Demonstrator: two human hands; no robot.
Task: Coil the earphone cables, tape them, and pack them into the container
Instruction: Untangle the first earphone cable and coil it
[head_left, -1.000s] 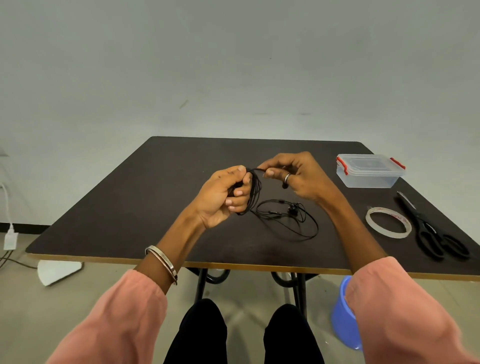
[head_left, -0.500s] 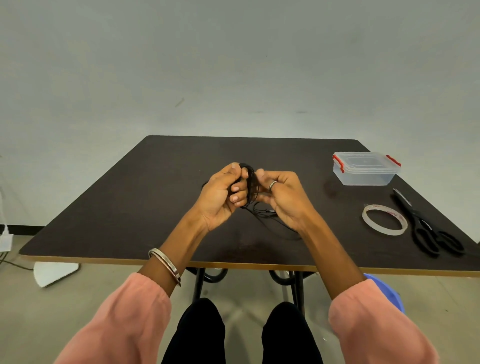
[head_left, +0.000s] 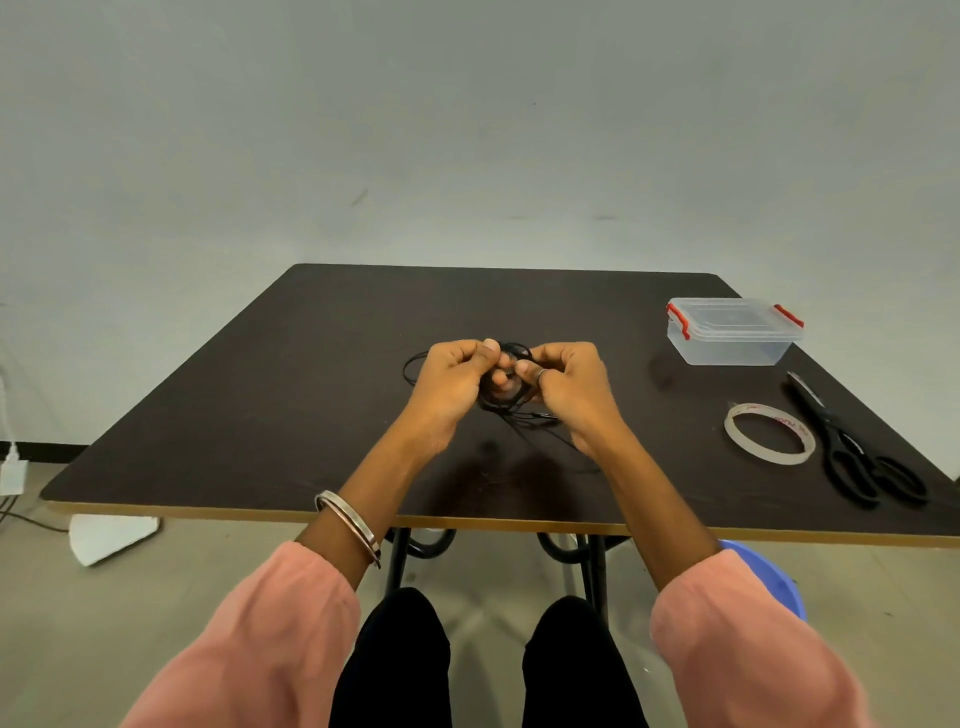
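Note:
Over the middle of the dark table (head_left: 260, 415) both my hands hold a black earphone cable (head_left: 506, 400) wound into a small coil. My left hand (head_left: 452, 384) grips the coil's left side with curled fingers. My right hand (head_left: 569, 387) pinches its right side, a ring on one finger. Loose cable trails out to the left of my left hand and down onto the table below my right hand. At the back right stands a clear plastic container (head_left: 732, 332) with red clips and its lid on. A roll of clear tape (head_left: 769, 434) lies flat in front of it.
Black scissors (head_left: 857, 457) lie just right of the tape near the table's right edge. A blue stool (head_left: 769, 577) shows under my right sleeve. On the floor at the left are a white charger (head_left: 13, 470) and a white object (head_left: 111, 538).
My right hand came in from the upper right and down to meet the left hand at the coil. The loose loops on the table have shrunk as cable gathered between my hands.

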